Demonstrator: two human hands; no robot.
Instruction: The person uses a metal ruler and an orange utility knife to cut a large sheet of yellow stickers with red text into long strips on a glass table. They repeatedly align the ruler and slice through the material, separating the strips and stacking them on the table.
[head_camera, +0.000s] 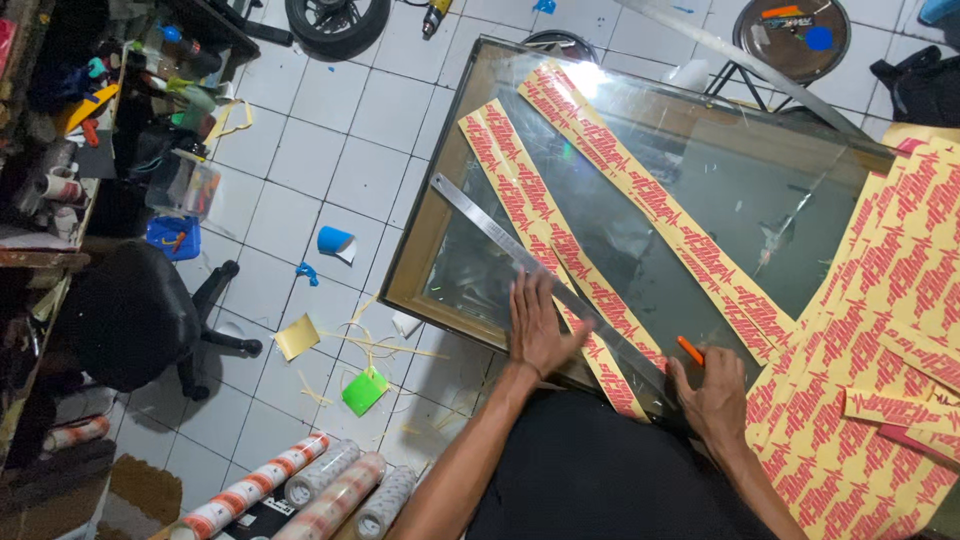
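Yellow sticker strips (640, 190) printed in red are lying slantwise across the glass-topped table (440, 200), and a wide sheet of the same stickers (870, 330) is covering its right side. A long metal ruler (520, 250) is lying slantwise over one strip. The left hand (540, 325) is pressing flat on the ruler, fingers spread, gripping nothing. The right hand (712, 395) is curling closed round an orange-handled cutter (690, 350) just beside the ruler's near end. Film rolls (310, 490) are lying on the tiled floor
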